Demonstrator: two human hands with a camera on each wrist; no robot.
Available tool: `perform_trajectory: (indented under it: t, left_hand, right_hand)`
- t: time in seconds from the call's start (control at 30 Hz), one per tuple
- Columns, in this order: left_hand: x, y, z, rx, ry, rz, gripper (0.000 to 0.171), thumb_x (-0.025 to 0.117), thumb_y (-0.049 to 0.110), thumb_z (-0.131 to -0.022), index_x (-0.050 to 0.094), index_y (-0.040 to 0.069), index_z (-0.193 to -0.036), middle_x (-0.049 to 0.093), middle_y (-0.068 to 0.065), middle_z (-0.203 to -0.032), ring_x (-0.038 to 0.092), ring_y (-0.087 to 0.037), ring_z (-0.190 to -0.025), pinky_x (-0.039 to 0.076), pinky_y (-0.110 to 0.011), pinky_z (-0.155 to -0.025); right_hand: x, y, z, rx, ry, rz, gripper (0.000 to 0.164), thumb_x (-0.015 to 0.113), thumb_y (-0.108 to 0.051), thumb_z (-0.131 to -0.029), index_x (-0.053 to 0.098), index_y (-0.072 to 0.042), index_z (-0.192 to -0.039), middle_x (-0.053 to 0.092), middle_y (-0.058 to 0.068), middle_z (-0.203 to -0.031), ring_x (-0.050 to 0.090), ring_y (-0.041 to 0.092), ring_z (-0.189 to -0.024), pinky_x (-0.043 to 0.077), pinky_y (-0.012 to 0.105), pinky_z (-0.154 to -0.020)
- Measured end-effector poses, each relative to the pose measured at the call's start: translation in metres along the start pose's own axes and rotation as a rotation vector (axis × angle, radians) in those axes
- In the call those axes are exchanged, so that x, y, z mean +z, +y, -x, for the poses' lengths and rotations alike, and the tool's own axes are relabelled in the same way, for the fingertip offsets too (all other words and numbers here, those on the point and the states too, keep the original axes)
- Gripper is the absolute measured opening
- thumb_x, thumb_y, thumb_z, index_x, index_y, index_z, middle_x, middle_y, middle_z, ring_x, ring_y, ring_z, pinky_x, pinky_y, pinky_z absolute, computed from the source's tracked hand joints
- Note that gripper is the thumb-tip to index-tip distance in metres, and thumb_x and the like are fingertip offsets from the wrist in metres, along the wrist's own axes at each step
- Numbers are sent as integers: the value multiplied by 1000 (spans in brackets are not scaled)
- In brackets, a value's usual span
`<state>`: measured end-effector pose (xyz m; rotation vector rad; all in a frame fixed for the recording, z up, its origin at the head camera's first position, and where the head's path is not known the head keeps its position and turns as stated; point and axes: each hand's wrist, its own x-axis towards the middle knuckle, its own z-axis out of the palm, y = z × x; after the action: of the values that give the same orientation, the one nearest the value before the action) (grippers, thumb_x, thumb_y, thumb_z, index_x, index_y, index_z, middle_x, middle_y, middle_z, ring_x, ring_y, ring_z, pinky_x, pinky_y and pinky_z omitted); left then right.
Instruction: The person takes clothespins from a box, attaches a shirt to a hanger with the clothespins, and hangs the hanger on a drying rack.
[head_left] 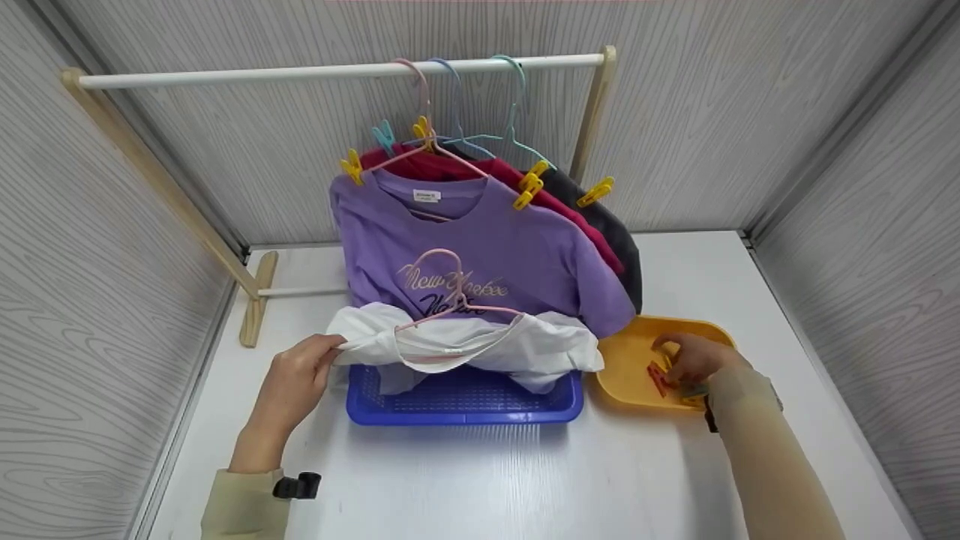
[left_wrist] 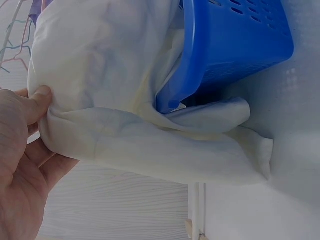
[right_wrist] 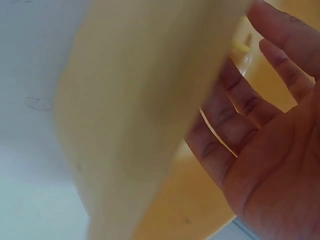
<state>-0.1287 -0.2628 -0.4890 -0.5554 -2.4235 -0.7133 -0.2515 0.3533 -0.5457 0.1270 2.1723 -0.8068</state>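
Note:
In the head view my left hand [head_left: 292, 375] pinches the left shoulder of a white shirt [head_left: 547, 345]. The left wrist view shows the thumb and fingers gathering the white cloth [left_wrist: 115, 135]. A pink hanger [head_left: 460, 281] is inside the shirt's neck, its hook pointing up. Under the shirt stands a blue basket [head_left: 465, 418], with cloth hanging over its side. My right hand [head_left: 701, 358] is down in a yellow tray [head_left: 622, 367], beside a red clothespin [head_left: 657, 379]. In the right wrist view its fingers [right_wrist: 245, 97] are spread, partly hidden by the tray wall.
Behind the basket is a rack with a white rail [head_left: 262, 75]. From it hang a purple T-shirt [head_left: 517, 247], a red garment [head_left: 592, 236] and a dark garment [head_left: 628, 255]. Yellow clothespins [head_left: 596, 192] and a blue clothespin [head_left: 384, 137] are clipped at the shoulders. Grey wood-grain walls enclose the table.

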Motion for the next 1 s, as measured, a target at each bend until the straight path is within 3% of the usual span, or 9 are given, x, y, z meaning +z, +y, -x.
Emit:
perform_trajectory:
  t: [0.27, 0.63, 0.87, 1.0]
  left_hand:
    - [0, 1, 0, 5, 2, 2, 20, 72, -12, -82, 68, 1, -97, 69, -9, -88, 69, -28, -81, 56, -42, -68]
    - [1, -1, 0, 19, 14, 0, 22, 72, -13, -80, 68, 1, -96, 69, -10, -88, 69, -28, -80, 55, -41, -68]
    - [1, 0, 0, 10, 7, 2, 23, 72, -14, -80, 68, 1, -97, 70, -10, -90, 69, -29, -82, 56, -43, -70]
    - [1, -1, 0, 6, 3, -1, 22, 72, -13, -80, 69, 1, -97, 70, -11, -90, 69, -30, -83, 56, -43, -70]
  right_hand:
    - [0, 8, -6, 5, 59, 31, 37, 76, -3, -83, 61, -1, -117, 59, 12, -103, 55, 26, -88, 48, 35, -76]
    - [1, 12, 2, 42, 107, -37, 21, 71, 0, -87, 65, -2, -106, 63, 11, -97, 54, 28, -89, 45, 38, -78]
    - [-3, 13, 0, -49, 90, 58, 9, 72, -1, -86, 67, 0, -94, 66, 7, -86, 57, 22, -78, 48, 34, -74]
    - [-6, 16, 2, -47, 99, 10, 14, 74, -10, -88, 68, -1, -98, 68, 7, -91, 58, 25, -83, 46, 39, -82]
